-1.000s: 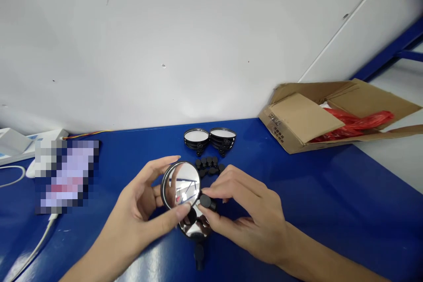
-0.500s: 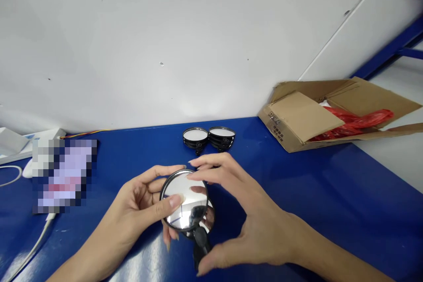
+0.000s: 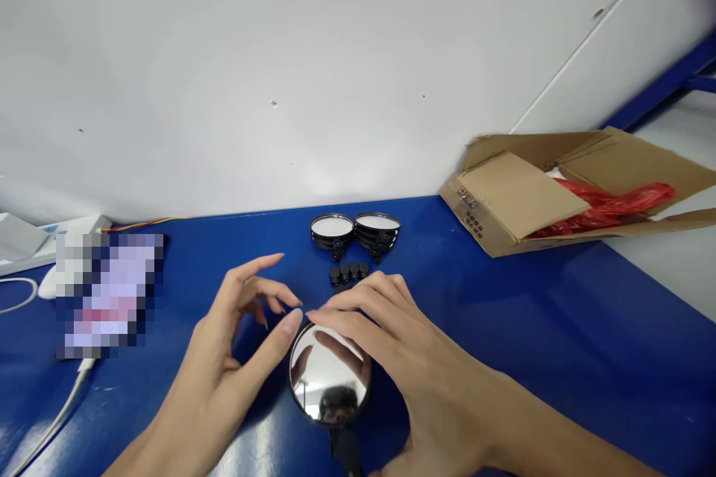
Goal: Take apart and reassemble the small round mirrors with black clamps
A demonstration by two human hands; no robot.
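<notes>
A round mirror (image 3: 330, 380) with a black rim and a black stem (image 3: 347, 451) lies face up in front of me, at the lower middle. My right hand (image 3: 391, 358) spans it, fingertips on the far rim and the thumb beside the stem, partly cut off by the frame. At the mirror's left is my left hand (image 3: 246, 343), fingers apart and holding nothing, its thumb tip close to the rim. Whether a second mirror lies under this one is hidden.
Two stacks of round mirrors, a left stack (image 3: 332, 231) and a right stack (image 3: 378, 231), stand near the wall. Several small black knobs (image 3: 350, 273) sit before them. An open cardboard box (image 3: 503, 194) holds red plastic (image 3: 615, 197). A blurred phone (image 3: 112, 298) with a cable lies left.
The mirror my left hand held has come down over the other one, and that hand has let go and drawn back left. The black knobs have come into view.
</notes>
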